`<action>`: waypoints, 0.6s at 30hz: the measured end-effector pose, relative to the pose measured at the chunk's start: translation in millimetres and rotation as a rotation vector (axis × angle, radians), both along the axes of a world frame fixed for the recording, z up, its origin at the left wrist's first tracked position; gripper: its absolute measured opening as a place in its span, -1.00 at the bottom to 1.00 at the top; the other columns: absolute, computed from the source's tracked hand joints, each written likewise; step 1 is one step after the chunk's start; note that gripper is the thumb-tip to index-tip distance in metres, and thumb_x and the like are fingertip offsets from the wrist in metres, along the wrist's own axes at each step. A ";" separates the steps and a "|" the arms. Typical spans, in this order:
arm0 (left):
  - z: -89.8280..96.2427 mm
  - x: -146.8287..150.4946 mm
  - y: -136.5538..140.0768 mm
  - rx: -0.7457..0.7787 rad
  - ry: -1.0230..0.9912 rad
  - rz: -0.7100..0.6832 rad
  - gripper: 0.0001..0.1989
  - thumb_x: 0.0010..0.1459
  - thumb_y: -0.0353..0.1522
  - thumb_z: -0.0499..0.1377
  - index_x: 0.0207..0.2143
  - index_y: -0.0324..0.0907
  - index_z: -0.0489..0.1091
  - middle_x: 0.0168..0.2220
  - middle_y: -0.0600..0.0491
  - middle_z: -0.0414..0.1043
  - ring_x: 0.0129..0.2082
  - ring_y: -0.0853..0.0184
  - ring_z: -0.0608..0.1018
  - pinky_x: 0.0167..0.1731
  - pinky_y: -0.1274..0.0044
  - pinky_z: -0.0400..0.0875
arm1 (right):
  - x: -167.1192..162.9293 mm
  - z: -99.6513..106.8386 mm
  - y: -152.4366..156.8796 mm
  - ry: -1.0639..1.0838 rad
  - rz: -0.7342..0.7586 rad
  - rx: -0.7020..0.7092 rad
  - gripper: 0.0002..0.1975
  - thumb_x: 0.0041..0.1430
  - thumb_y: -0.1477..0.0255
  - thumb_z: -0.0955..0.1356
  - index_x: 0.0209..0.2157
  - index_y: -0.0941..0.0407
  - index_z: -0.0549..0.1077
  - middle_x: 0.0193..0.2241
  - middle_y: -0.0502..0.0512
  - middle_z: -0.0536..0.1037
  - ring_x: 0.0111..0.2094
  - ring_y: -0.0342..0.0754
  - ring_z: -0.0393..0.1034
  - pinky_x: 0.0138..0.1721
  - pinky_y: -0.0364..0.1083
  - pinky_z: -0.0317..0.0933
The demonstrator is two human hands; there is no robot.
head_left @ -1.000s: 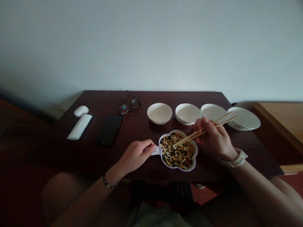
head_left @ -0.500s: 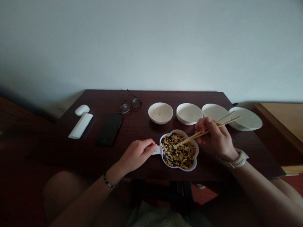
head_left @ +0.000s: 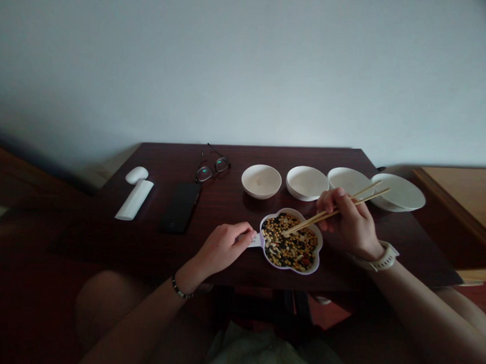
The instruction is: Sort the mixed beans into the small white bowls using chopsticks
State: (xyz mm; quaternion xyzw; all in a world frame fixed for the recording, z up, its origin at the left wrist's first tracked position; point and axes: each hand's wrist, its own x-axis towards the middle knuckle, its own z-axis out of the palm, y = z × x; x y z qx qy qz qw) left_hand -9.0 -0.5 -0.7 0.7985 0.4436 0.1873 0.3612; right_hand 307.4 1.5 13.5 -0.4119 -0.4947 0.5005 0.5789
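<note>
Pinching chopsticks (head_left: 305,223) in the right fingers (head_left: 343,202) right of centre, slanted lengthwise toward the lower left, onto beans (head_left: 290,247) in the dish (head_left: 317,263) just below centre, and pinching its handle (head_left: 257,240) in the left fingers (head_left: 241,244), the nearer ones.

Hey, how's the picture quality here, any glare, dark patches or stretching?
Head view: dim overall, with the wall brightest and the smartphone nearly merging into the dark tabletop; head view: greenish glints on the eyeglasses; head view: the rightmost bowl looks stretched sideways, and the lower left is murky; head view: the chopsticks are fairly distinct.
</note>
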 end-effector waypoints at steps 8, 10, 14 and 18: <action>-0.8 -0.5 -0.9 0.013 0.011 0.015 -0.67 0.52 -0.19 0.09 -0.26 -0.12 0.53 -0.39 0.10 0.58 -0.41 0.32 0.55 -0.34 0.51 0.26 | -9.8 31.0 40.3 -0.022 -0.269 0.170 -0.51 0.48 -0.01 0.35 -0.46 0.00 0.40 -0.48 0.05 0.43 -0.60 -0.10 0.31 -0.67 -0.03 0.02; -1.0 -1.2 -1.6 0.021 0.007 0.015 -0.66 0.53 -0.18 0.09 -0.25 -0.12 0.55 -0.38 0.10 0.58 -0.40 0.32 0.55 -0.34 0.51 0.26 | -17.0 35.3 57.7 -0.042 -0.311 0.251 -0.50 0.47 -0.04 0.35 -0.45 0.00 0.40 -0.46 0.06 0.46 -0.59 -0.10 0.34 -0.64 -0.03 0.08; -2.0 -2.7 -2.7 0.035 -0.008 0.008 -0.66 0.54 -0.18 0.09 -0.22 -0.12 0.57 -0.34 0.08 0.62 -0.36 0.30 0.58 -0.32 0.50 0.28 | -27.3 40.0 76.6 -0.087 -0.287 0.290 -0.48 0.46 -0.09 0.34 -0.41 0.02 0.45 -0.53 0.04 0.44 -0.60 -0.10 0.35 -0.60 -0.05 0.17; -3.9 -4.1 -2.4 0.040 0.005 0.008 -0.66 0.54 -0.17 0.09 -0.19 -0.11 0.57 -0.32 0.06 0.64 -0.34 0.28 0.61 -0.30 0.50 0.29 | -24.3 43.8 61.5 -0.090 -0.281 0.280 -0.52 0.48 -0.02 0.36 -0.42 0.02 0.47 -0.50 0.07 0.45 -0.57 -0.08 0.37 -0.62 -0.04 0.14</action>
